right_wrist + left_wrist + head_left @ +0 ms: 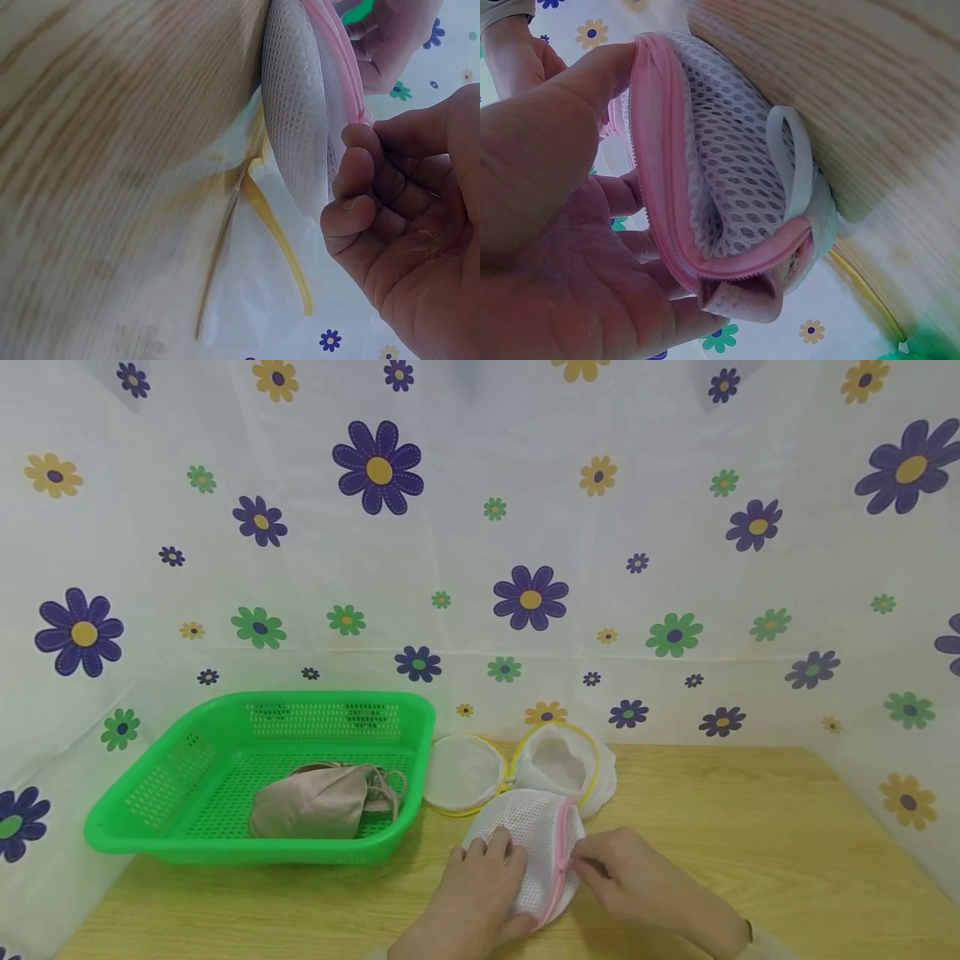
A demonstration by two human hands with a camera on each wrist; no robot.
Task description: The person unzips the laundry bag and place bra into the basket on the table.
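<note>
A white mesh laundry bag [517,810] with a pink zipper [561,852] lies on the table in front of me. My left hand [483,881] holds the bag from the left, its thumb against the zipper edge [664,150] in the left wrist view. At that end a pinkish-beige fold of cloth [742,298] shows, beside a white loop [791,161]. My right hand [626,872] pinches at the zipper's right side, where thumb and forefinger meet on the small pink zipper pull [366,117] in the right wrist view. The fingertips partly hide the pull.
A green plastic basket [258,853] stands at the left, with a beige satin-like garment [311,806] with thin straps inside. Behind the mesh bag lies an opened round white bag with yellow rims [597,768]. A flower-printed curtain [450,552] closes the table's back and sides.
</note>
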